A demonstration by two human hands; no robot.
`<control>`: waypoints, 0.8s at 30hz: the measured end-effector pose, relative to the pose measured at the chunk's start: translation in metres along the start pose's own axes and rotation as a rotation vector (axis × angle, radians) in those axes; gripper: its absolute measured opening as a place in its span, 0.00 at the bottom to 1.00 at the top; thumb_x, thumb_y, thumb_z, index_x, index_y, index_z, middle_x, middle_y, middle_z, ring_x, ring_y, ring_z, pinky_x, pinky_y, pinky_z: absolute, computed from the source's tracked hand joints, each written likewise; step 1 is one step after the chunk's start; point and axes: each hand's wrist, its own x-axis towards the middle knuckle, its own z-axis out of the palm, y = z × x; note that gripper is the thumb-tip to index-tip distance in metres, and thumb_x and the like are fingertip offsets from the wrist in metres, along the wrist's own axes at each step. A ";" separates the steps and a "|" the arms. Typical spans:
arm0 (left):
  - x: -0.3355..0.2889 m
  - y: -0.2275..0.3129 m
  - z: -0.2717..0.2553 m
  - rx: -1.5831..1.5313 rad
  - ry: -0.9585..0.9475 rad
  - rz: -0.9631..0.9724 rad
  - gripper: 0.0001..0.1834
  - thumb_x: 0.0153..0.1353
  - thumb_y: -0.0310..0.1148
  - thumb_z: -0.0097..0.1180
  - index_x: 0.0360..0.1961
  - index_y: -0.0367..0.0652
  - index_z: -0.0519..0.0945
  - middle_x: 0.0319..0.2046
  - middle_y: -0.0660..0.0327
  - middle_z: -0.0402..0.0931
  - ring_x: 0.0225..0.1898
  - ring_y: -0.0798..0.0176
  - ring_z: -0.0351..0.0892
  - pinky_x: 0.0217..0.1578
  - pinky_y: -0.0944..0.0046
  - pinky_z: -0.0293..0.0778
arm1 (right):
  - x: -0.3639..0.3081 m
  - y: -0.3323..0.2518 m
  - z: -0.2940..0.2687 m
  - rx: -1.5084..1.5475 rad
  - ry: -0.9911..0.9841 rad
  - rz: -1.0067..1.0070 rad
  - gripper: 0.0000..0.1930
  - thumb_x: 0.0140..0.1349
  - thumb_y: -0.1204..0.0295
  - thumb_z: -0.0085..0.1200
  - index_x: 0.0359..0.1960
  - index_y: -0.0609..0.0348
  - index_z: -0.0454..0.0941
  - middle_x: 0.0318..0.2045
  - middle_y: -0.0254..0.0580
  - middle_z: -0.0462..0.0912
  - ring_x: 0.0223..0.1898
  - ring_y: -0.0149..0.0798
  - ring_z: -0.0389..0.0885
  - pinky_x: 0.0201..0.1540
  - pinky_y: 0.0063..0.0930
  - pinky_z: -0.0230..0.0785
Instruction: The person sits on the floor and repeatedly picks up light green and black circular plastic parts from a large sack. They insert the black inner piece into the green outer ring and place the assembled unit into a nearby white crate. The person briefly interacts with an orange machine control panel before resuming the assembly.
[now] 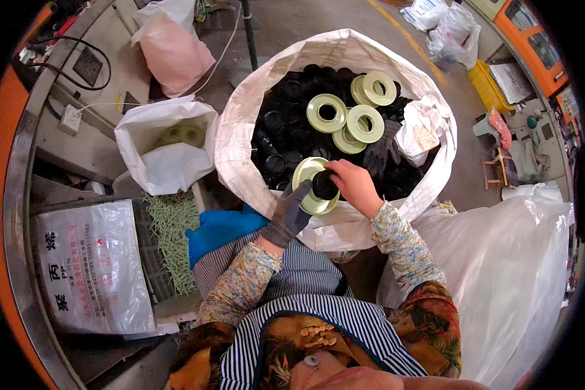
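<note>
Left hand point(288, 214): gloved grip steadying pale green ring point(311, 186) from below.
Right hand point(352, 185): bare grip pinching black cap point(323, 185) in that ring.
Progress: four rings point(353, 110) atop big sack point(240, 156); many loose black caps point(283, 130) remain.

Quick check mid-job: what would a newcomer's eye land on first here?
The big white sack at centre, full of black caps with pale green rings on top. Below it, the gloved left hand and bare right hand hold a ring and a black cap together.

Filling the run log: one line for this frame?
left hand: gloved, holds pale ring | right hand: bare, black cap on ring | over sack
</note>
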 end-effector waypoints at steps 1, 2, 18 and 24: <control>-0.010 0.005 0.007 -0.017 -0.006 -0.002 0.19 0.65 0.26 0.49 0.57 0.38 0.68 0.51 0.54 0.73 0.52 0.60 0.75 0.50 0.61 0.75 | -0.002 -0.018 -0.007 -0.031 -0.006 -0.005 0.13 0.57 0.74 0.53 0.44 0.53 0.74 0.30 0.43 0.75 0.31 0.51 0.78 0.32 0.42 0.72; -0.016 0.008 0.012 -0.039 -0.020 -0.007 0.19 0.66 0.28 0.49 0.57 0.38 0.67 0.50 0.55 0.73 0.51 0.62 0.75 0.49 0.62 0.75 | -0.006 -0.024 -0.010 -0.060 -0.028 0.006 0.15 0.57 0.74 0.53 0.48 0.53 0.73 0.31 0.44 0.74 0.32 0.52 0.77 0.32 0.42 0.72; -0.060 0.028 0.017 1.241 -0.367 0.880 0.41 0.49 0.15 0.55 0.65 0.51 0.61 0.61 0.41 0.60 0.58 0.39 0.67 0.56 0.53 0.70 | -0.039 -0.084 -0.060 -0.159 -0.251 -0.135 0.44 0.47 0.65 0.63 0.67 0.57 0.54 0.42 0.50 0.69 0.36 0.51 0.77 0.36 0.41 0.73; -0.053 0.026 0.009 1.228 -0.385 0.783 0.46 0.47 0.17 0.57 0.69 0.53 0.54 0.61 0.39 0.59 0.58 0.37 0.67 0.56 0.51 0.70 | -0.041 -0.084 -0.057 -0.123 -0.140 -0.186 0.44 0.49 0.63 0.63 0.66 0.60 0.54 0.43 0.52 0.70 0.36 0.52 0.77 0.36 0.40 0.73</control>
